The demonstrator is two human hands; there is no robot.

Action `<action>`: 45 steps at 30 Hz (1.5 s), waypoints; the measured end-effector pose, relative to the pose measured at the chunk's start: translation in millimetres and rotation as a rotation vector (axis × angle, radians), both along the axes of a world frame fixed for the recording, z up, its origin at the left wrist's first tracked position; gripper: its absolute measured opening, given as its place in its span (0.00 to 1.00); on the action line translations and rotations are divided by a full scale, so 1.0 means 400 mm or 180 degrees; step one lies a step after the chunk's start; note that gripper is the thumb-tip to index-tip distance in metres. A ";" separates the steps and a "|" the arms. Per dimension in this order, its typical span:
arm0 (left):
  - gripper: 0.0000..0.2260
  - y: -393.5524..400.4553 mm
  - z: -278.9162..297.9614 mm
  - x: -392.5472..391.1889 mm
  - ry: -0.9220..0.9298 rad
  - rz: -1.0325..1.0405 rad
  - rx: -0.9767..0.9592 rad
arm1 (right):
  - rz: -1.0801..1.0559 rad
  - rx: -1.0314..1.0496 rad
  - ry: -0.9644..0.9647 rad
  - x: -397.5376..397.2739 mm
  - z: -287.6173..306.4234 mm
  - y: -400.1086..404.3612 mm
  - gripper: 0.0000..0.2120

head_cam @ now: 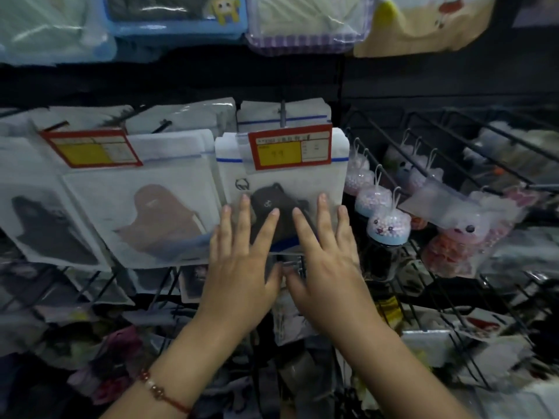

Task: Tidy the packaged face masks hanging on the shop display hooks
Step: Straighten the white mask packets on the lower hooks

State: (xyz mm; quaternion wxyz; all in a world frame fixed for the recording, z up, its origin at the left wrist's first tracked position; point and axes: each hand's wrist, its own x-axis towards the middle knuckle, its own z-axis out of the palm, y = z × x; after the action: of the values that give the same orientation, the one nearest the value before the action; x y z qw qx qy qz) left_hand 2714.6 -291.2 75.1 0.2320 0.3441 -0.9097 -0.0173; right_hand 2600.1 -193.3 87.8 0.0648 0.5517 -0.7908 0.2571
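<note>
Both your hands are flat on one packet. Your left hand (242,252) and right hand (326,255) lie side by side at frame centre, fingers straight and spread, pressing the lower half of the front mask packet (281,189). Neither hand curls round or pinches anything; the thumbs nearly meet below the packet's bottom edge.

Count, mid-frame row: three packet fronts clearly visible. One holds a black mask under your hands, one a brown mask packet (145,219) just left of it, one a dark mask packet (45,225) at the left edge. More packets stack behind each; their number cannot be told. Two red-and-yellow price tags: right tag (290,146) above your hands, left tag (90,149) at left.

The pressed packet hangs upright, long axis vertical, face toward you, top on a hook (282,113).

At right, bunny-shaped bead jars (388,225) hang on wire racks (453,140). A red bead bracelet (157,388) sits on your left wrist.
</note>
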 end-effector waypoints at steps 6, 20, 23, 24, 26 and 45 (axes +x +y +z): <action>0.39 -0.059 0.012 -0.027 0.0060 -0.0052 -0.0422 | -0.0088 0.0122 0.0163 -0.026 0.000 -0.059 0.40; 0.36 -0.205 0.005 -0.068 -0.0322 -0.0163 -0.0920 | -0.0498 0.0349 0.0647 -0.081 0.003 -0.146 0.40; 0.36 -0.246 -0.003 -0.096 -0.0436 -0.0238 -0.1144 | -0.0590 0.0344 0.0820 -0.112 0.004 -0.173 0.39; 0.36 -0.259 -0.004 -0.107 -0.0481 -0.0253 -0.1173 | -0.0609 0.0359 0.0849 -0.122 0.008 -0.182 0.39; 0.36 -0.280 -0.002 -0.123 -0.0536 -0.0282 -0.1154 | -0.0619 0.0412 0.0847 -0.138 0.018 -0.201 0.39; 0.18 -0.228 -0.015 0.028 0.0644 -0.1533 -0.0944 | -0.0475 -0.0596 -0.1487 -0.020 -0.049 -0.233 0.36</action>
State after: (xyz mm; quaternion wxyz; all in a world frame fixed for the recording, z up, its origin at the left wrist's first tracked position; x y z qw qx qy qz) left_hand 2725.8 -382.3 69.0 0.3585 0.0773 -0.9299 0.0270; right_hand 2592.2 -286.4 68.4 -0.0500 0.4091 -0.7955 0.4442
